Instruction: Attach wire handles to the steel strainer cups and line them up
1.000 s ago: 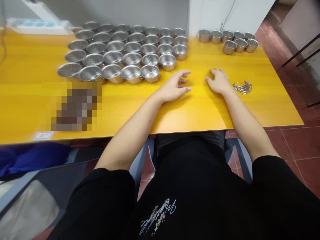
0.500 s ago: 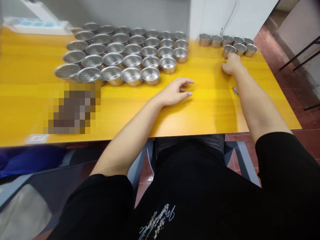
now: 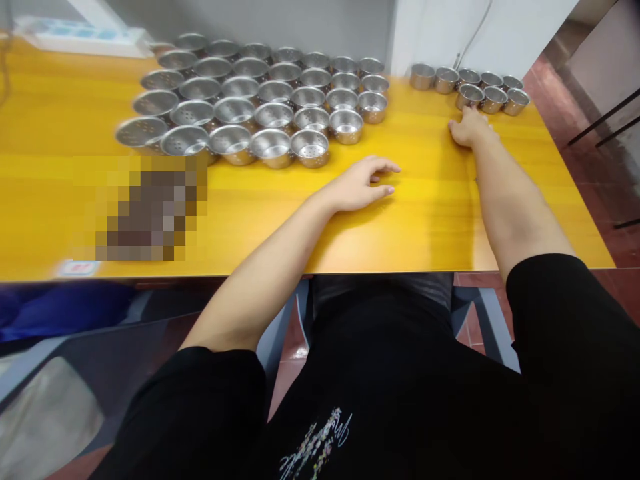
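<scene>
My left hand (image 3: 367, 181) rests low over the middle of the table, its thumb and fingers apart with nothing between them. To its left stand rows of small perforated stainless-steel cups; the nearest at the front corner is a steel cup (image 3: 310, 148). My right hand (image 3: 471, 127) reaches to the far right, palm down, thumb out to the side. Its fingertips are just in front of another steel cup (image 3: 469, 97) in a smaller group by the wall. Whether they touch that cup I cannot tell. The hand looks empty, fingers spread.
The yellow table (image 3: 260, 223) ends at the right above a red tiled floor. A blurred-out dark item (image 3: 150, 213) and a small card (image 3: 79, 268) lie at the left front. A white power strip (image 3: 85, 39) is at the back left.
My right hand has drawn back slightly from the steel cup and sits a bit left of it. The view has shifted slightly; my right forearm now mostly hides a small metallic item. My left hand stays put.
</scene>
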{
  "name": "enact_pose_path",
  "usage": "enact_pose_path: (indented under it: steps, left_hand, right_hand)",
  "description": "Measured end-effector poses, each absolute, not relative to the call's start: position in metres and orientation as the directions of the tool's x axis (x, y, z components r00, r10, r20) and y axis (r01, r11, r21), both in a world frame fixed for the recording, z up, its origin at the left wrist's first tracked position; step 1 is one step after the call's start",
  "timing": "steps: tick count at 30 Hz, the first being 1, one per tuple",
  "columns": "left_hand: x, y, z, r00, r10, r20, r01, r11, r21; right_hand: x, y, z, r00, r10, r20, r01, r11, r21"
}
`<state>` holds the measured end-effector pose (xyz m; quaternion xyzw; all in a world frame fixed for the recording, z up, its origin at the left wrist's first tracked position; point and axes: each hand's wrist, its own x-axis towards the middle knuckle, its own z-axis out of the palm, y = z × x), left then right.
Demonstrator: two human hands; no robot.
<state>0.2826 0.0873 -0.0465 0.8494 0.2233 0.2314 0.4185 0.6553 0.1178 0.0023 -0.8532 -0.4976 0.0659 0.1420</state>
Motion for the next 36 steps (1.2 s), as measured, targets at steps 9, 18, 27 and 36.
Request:
enact_pose_path:
  steps: [9,18,27,36]
  left_hand:
    - [0.284,0.086,-0.046,0.799,0.563,0.213,0.210,-0.593,0.778]
    - [0.287,0.090,-0.049,0.796,0.559,0.233,0.225,-0.630,0.744]
    - [0.287,0.087,-0.043,0.800,0.525,0.290,0.146,-0.640,0.755]
    - [0.283,0.082,-0.031,0.736,0.590,0.331,0.204,-0.660,0.723]
  right_hand:
    - [0.652,0.135,-0.006,0.527,0.843,0.104,0.810,-0.462,-0.361]
    - [0.624,0.142,-0.020,0.376,0.915,0.145,0.886,-0.309,-0.345]
    - [0.559,0.133,-0.051,0.132,0.957,0.260,0.939,-0.036,-0.343]
    - [0.568,0.125,-0.058,0.072,0.962,0.263,0.921,0.037,-0.387]
